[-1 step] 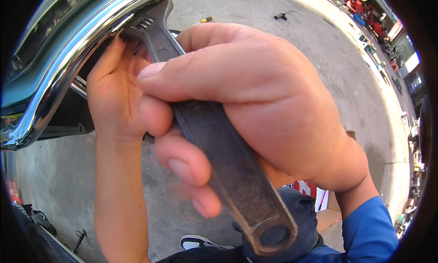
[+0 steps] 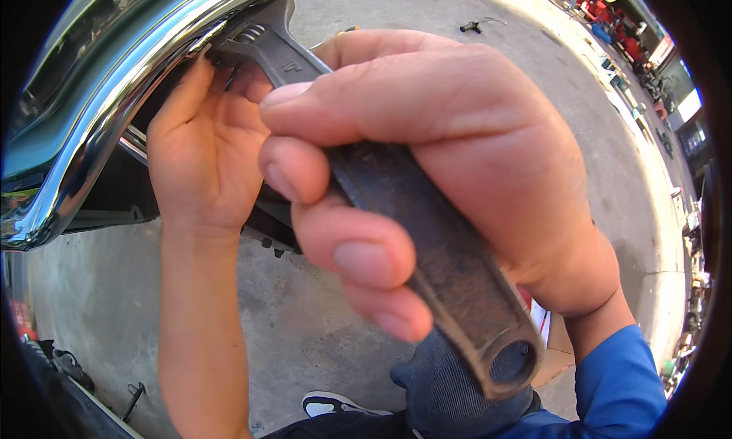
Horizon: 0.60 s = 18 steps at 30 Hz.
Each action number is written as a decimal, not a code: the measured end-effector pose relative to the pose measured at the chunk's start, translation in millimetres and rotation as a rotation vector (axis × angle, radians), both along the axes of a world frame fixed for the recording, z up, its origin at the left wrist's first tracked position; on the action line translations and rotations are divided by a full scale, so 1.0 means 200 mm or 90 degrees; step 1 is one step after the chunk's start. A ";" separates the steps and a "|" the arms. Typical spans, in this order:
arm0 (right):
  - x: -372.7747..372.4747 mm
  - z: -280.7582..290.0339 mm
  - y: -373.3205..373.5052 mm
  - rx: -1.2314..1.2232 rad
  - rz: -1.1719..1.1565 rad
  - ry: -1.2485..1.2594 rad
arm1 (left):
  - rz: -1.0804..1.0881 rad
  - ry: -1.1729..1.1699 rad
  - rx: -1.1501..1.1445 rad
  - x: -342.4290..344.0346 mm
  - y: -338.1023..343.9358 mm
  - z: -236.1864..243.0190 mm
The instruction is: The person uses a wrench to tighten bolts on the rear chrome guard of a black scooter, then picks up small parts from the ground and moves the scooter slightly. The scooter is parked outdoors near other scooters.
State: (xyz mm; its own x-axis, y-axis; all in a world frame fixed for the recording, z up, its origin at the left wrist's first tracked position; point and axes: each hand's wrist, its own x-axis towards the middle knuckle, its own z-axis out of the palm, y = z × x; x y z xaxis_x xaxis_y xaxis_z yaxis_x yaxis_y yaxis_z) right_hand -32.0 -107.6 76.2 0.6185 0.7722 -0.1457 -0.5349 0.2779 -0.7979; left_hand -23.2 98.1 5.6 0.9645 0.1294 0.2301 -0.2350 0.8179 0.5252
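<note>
Chrome trim [image 2: 95,134] may scratch if the wrench [image 2: 457,256] clasped by the right hand [image 2: 457,119] slips; what the left hand [image 2: 202,161] pinches, I cannot tell.

Right hand [image 2: 473,126] around an adjustable wrench [image 2: 450,241] (dark, worn), left hand [image 2: 206,157] by chrome trim [image 2: 131,90], concrete floor [image 2: 305,325] below

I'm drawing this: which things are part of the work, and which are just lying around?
Part of the work, it seems:
wrench, gripped by the right hand
shiny metal edge, beside the left hand

Probably just lying around:
black object on the floor
red things, far upper right
</note>
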 end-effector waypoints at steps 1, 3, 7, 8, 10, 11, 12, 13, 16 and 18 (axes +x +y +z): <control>0.07 0.03 -0.06 0.012 0.040 0.001 | 0.011 -0.031 0.016 0.01 0.00 0.00; 0.27 0.05 -0.18 0.032 0.135 -0.015 | 0.019 -0.109 0.039 0.03 -0.01 0.00; 0.80 0.01 -0.25 0.064 0.344 -0.017 | 0.117 -0.066 0.156 0.05 -0.06 0.01; 0.90 -0.02 -0.25 0.088 0.371 -0.025 | 0.133 -0.058 0.183 0.06 -0.07 0.02; 0.98 -0.01 -0.27 0.074 0.393 -0.061 | 0.143 -0.057 0.197 0.05 -0.10 0.04; 0.98 -0.02 -0.26 0.067 0.405 -0.075 | 0.150 -0.046 0.196 0.05 -0.11 0.04; 0.94 -0.01 -0.30 0.019 0.380 -0.090 | 0.170 -0.043 0.204 0.04 -0.13 0.05; 0.87 -0.02 -0.31 0.006 0.339 -0.159 | 0.166 -0.047 0.218 0.03 -0.13 0.04; 0.65 -0.04 -0.28 -0.002 0.221 -0.204 | 0.159 -0.061 0.220 0.01 -0.14 0.04; 0.54 -0.09 -0.20 0.050 0.203 -0.167 | 0.167 -0.062 0.211 0.01 -0.12 0.04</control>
